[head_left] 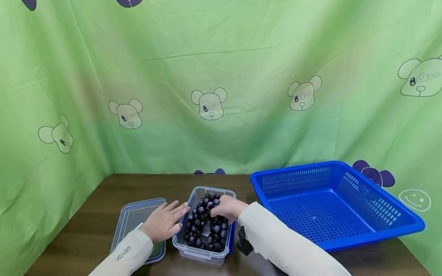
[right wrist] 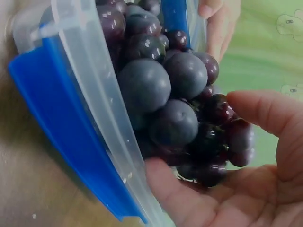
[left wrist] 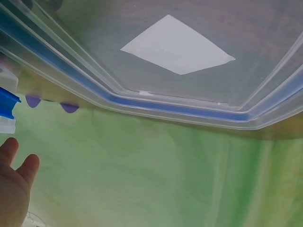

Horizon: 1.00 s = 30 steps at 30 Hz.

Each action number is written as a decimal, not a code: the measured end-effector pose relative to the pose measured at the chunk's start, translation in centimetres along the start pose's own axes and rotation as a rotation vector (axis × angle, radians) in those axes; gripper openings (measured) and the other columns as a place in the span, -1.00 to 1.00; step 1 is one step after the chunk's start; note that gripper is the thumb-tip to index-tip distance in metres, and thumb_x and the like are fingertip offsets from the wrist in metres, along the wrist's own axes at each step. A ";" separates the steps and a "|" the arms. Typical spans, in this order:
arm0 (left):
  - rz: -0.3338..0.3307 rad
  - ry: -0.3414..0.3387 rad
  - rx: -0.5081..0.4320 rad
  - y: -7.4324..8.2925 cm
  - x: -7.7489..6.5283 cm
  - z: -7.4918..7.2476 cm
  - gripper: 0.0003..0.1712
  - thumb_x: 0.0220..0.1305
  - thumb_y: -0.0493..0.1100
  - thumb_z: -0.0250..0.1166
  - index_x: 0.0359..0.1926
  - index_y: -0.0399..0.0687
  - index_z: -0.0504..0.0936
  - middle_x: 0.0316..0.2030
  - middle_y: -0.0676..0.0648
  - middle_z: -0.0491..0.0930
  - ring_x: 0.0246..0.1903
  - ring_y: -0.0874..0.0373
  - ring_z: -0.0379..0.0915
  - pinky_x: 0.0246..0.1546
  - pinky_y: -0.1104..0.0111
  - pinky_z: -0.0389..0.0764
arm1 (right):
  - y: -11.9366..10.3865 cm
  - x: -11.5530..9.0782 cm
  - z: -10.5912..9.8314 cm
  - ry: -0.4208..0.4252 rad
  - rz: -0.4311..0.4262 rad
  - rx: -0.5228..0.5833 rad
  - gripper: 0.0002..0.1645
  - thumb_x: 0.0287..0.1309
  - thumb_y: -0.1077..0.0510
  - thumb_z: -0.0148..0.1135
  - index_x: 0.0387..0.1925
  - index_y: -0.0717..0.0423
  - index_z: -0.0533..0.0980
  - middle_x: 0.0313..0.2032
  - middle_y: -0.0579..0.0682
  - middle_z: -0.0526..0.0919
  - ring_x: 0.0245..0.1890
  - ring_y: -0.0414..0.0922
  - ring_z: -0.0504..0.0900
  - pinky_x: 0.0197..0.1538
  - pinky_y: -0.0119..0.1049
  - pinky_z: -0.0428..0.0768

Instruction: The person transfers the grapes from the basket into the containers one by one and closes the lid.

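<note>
Dark purple grapes (head_left: 197, 222) fill a clear plastic container (head_left: 198, 254) at the table's middle, its blue side clip (right wrist: 71, 137) hanging down. My right hand (head_left: 228, 208) is in the container's right side; in the right wrist view its thumb and fingers curl round part of the grapes. On the left, my left hand (head_left: 162, 223) has its fingers straight, the tips at the container's left rim. Under that wrist lies the container's lid (head_left: 129, 220), clear with a blue seal; the left wrist view shows a white label (left wrist: 177, 45) on it.
A big blue plastic basket (head_left: 365, 236) with slotted sides stands on the right of the brown wooden table (head_left: 87, 236). Behind and at both sides hangs a green cloth (head_left: 250, 132) printed with bear faces.
</note>
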<state>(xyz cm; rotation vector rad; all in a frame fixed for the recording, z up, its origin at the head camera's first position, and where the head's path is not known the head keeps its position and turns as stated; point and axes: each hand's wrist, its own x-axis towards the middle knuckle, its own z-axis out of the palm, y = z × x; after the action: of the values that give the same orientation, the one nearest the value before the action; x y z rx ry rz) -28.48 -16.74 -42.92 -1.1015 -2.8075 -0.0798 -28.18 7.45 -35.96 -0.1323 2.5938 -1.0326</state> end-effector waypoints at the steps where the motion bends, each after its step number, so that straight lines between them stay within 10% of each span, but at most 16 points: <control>1: -0.001 0.004 -0.003 0.0 0.0 0.0 -0.39 0.34 -0.03 -0.05 0.35 -0.17 0.34 0.33 -0.13 0.32 0.30 -0.20 0.20 0.24 -0.13 0.22 | 0.0 0.1 -0.1 0.020 -0.018 -0.013 -0.49 -0.05 0.23 0.29 -0.04 0.44 0.46 -0.24 0.14 0.53 -0.45 -0.07 0.49 -0.38 -0.19 0.64; 9: 0.009 0.033 -0.011 -0.2 0.1 0.1 -0.40 0.33 -0.05 -0.03 0.35 -0.17 0.35 0.32 -0.15 0.33 0.28 -0.22 0.22 0.21 -0.15 0.25 | 0.4 0.5 -0.6 0.161 -0.193 -0.133 -0.24 -0.04 0.24 0.31 0.28 0.23 0.37 0.11 0.20 0.54 -0.43 -0.07 0.48 -0.32 -0.21 0.45; 17: 0.007 0.028 -0.015 0.0 0.0 0.1 -0.39 0.33 -0.05 -0.04 0.35 -0.17 0.34 0.32 -0.14 0.33 0.29 -0.21 0.22 0.22 -0.14 0.24 | 0.8 0.6 -0.4 0.228 -0.255 -0.274 -0.69 -0.09 0.20 0.42 -0.21 0.18 0.67 -0.14 0.11 0.69 -0.12 0.07 0.63 -0.09 -0.13 0.58; 30: 0.017 0.015 0.009 -0.1 0.0 -0.1 -0.40 0.35 -0.01 -0.03 0.34 -0.16 0.36 0.30 -0.13 0.36 0.29 -0.22 0.22 0.21 -0.15 0.25 | 1.1 0.1 -0.2 0.165 -0.268 -0.265 -0.72 -0.08 0.23 0.41 -0.24 0.19 0.61 -0.16 0.10 0.67 -0.14 0.05 0.60 -0.08 -0.10 0.56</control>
<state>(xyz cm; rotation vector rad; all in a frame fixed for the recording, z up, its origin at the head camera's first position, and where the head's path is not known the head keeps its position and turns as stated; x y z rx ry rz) -28.54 -16.80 -42.85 -1.1173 -2.7822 -0.0741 -28.32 8.33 -36.58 -0.4911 2.9139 -0.8056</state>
